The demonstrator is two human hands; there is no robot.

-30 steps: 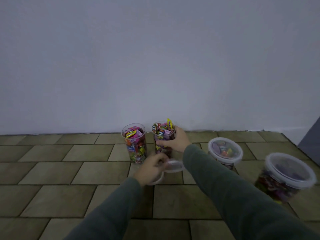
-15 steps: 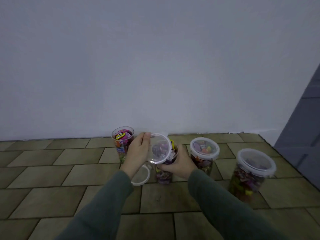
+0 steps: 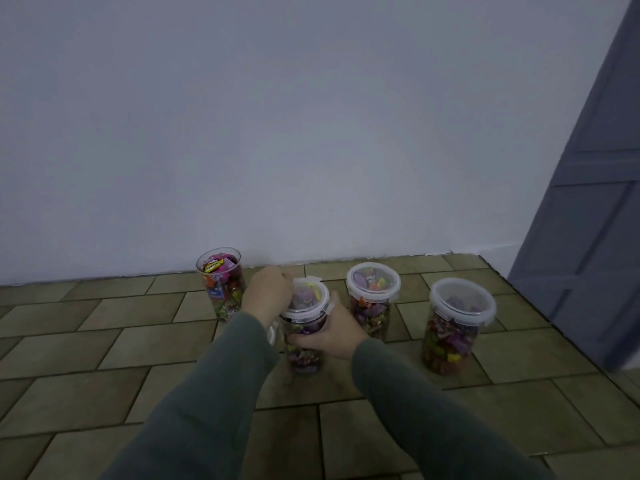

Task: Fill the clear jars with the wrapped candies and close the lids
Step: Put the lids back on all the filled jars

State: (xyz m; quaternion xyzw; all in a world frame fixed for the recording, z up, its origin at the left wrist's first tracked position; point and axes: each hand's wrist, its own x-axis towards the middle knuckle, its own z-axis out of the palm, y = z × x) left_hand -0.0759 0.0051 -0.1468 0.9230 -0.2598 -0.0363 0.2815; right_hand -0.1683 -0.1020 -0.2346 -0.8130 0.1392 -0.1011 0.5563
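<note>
Starting at the far left of the row, I see an open jar [image 3: 222, 284] standing on the tiled floor [image 3: 104, 358] close to the wall [image 3: 277, 133], packed to the brim with wrapped candies [image 3: 218, 266] and with no lid on it.

Just right of it is my left hand [image 3: 268, 295], fingers curled down over the left edge of a clear lid [image 3: 309, 297]. That lid sits on top of the middle jar [image 3: 304, 332], tilted a little, with its far rim higher and a yellow wrapper poking up there; I cannot tell whether it is snapped down. Below my left wrist, beside the middle jar, a bit of another clear lid [image 3: 272, 334] shows on the floor, mostly hidden by my sleeve [image 3: 221, 393].

My right hand [image 3: 332, 332] wraps around the body of the middle jar from the right, fingers reaching across its near side and thumb up by the lid's edge.

Further right stands a lidded jar [image 3: 372, 301] full of candy, near the wall, just beside my right hand but apart from it. Right again, and nearer to me, is the second lidded jar [image 3: 457, 325], also full and upright. At the far right edge a grey panelled door [image 3: 588, 202] leans into view.
</note>
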